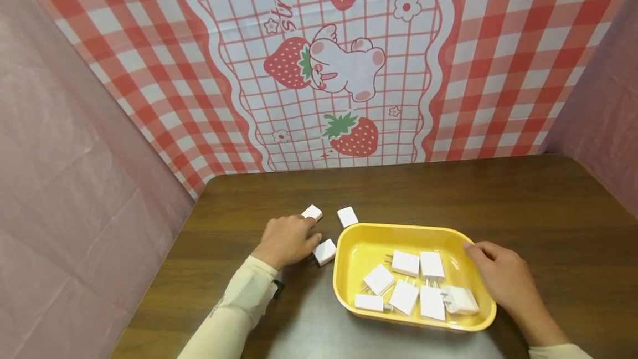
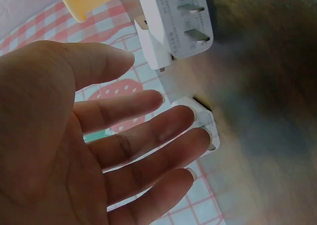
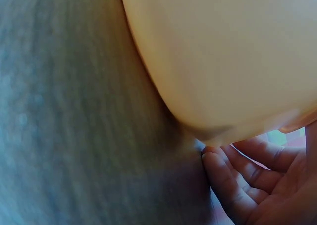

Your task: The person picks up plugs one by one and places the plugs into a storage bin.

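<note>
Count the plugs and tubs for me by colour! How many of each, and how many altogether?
Yellow tub: 1
White plugs: 10 (7 in the tub, 3 on the table)
Total: 11

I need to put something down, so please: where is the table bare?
Bare table lies between the right half of the yellow tray and the checked cloth, and right of the right hand. It is crowded left of the tray, around the left hand and three white chargers; the tray holds seven more.
</note>
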A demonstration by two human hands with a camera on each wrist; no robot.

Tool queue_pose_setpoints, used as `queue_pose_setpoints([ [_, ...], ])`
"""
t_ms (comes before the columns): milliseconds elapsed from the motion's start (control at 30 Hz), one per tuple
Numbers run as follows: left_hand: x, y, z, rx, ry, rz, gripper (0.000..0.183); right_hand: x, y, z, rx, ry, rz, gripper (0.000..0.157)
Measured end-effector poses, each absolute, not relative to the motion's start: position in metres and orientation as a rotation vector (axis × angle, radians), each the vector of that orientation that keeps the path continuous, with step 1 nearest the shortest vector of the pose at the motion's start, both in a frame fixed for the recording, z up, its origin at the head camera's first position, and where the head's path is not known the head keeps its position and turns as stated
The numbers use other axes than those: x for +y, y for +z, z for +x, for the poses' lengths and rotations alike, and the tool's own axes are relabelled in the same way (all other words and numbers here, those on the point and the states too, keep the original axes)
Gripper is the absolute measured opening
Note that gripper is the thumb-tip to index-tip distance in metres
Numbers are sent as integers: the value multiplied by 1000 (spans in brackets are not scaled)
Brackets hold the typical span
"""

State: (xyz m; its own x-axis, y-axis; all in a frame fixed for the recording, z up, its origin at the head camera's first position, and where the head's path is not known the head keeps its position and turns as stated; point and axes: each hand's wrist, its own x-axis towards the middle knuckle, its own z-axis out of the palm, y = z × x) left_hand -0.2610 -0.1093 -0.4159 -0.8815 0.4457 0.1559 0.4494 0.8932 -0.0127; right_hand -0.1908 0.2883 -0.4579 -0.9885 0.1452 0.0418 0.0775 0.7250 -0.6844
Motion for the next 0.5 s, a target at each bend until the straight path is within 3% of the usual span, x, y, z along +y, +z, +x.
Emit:
queue_pose_setpoints([
  [300,-105,-422,-256,-2951,-63,-707,41,288,-457,-191,-2839,1113,-191,49],
  [500,-104,-428,-252,-2945,-85,-745,39,288,-456,-191,-2852,1109,-186,50],
])
